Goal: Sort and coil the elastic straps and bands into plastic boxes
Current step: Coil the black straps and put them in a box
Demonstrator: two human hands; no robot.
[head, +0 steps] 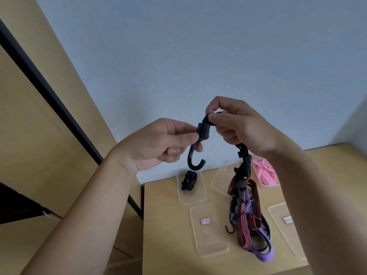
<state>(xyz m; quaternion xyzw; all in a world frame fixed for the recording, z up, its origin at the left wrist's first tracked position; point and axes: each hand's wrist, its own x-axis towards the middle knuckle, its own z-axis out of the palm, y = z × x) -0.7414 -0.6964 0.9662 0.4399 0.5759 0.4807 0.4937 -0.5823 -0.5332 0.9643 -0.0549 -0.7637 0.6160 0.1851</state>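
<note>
The black strap point(245, 167) is held high above the surface point(168, 235), its hook point(195, 161) pinched in the left hand point(156, 143) grip and its webbing pinched just beside that by the right hand point(244, 126), and the rest hangs down into the tangled bands point(252, 221).

A light wooden table point(164, 225) stands against a pale blue-grey wall point(198, 56); a tan panel point(39, 145) crossed by a black bar point(49, 94) rises at left
</note>
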